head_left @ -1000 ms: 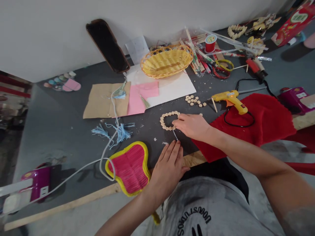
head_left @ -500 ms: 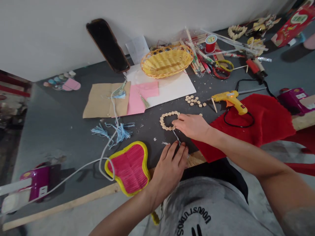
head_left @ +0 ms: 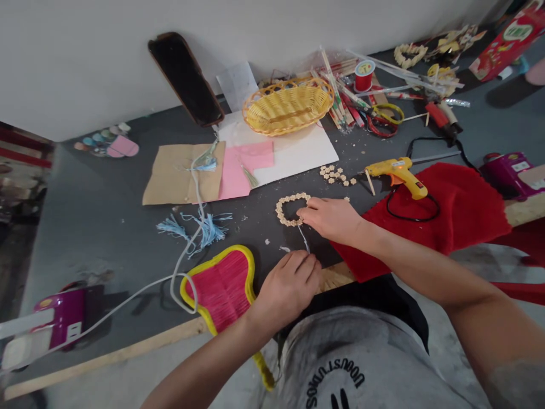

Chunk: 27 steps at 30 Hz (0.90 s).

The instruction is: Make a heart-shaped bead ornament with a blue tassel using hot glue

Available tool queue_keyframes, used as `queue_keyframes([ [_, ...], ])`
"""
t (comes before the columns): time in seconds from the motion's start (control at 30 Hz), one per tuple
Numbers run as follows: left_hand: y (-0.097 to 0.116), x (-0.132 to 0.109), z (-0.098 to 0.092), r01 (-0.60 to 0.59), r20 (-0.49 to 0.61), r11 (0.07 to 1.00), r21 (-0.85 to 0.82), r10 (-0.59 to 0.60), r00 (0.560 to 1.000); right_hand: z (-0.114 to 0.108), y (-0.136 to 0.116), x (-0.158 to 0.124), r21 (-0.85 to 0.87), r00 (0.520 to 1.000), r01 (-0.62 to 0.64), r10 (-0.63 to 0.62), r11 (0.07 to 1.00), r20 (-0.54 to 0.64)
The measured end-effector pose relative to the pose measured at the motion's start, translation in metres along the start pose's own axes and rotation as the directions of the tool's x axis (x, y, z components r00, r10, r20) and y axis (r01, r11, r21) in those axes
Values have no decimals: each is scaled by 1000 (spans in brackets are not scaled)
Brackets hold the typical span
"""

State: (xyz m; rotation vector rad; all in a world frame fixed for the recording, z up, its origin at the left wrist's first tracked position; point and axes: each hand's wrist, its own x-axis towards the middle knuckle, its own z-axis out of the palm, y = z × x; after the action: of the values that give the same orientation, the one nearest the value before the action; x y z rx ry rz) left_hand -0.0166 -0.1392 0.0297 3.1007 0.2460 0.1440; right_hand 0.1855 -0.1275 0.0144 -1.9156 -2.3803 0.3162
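My right hand (head_left: 330,217) pinches the right side of a ring of small flower-shaped wooden pieces (head_left: 281,216) lying on the dark table. A thin pale-blue string (head_left: 305,238) hangs from the ring's lower edge toward me. Its lower end disappears under my left hand (head_left: 292,281), whose fingers are curled closed at the table's front edge. To the left of that hand lies a pink panel with a fuzzy yellow border (head_left: 221,281), partly covered by my forearm. Loose wooden flowers (head_left: 334,175) are scattered beyond the ring.
A yellow glue gun (head_left: 398,170) and red felt (head_left: 451,210) lie at the right. Blue tassels (head_left: 208,230) and a white cable (head_left: 183,258) are at the left. Behind stand a wicker basket (head_left: 289,108), a phone (head_left: 185,79), a red thread spool (head_left: 364,76) and scissors (head_left: 385,120).
My left hand's fingers, spread over the string before, have curled in and drawn slightly toward me. My right hand and the ring have stayed in place.
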Motion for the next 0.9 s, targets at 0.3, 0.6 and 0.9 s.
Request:
queue_keyframes([
  [0.3,12,2,-4,-5,143,999,54,-3,990,-5,0,0,11,999,4,-5,1000,36],
  [0.6,30,-19,-3,7,154,999,46,-14,988,-4,0,0,4,999,13,-14,1000,29],
  [0.9,24,-24,-25,-101,59,993,-54,104,993,-3,0,-1,-2,1000,16,-16,1000,22],
])
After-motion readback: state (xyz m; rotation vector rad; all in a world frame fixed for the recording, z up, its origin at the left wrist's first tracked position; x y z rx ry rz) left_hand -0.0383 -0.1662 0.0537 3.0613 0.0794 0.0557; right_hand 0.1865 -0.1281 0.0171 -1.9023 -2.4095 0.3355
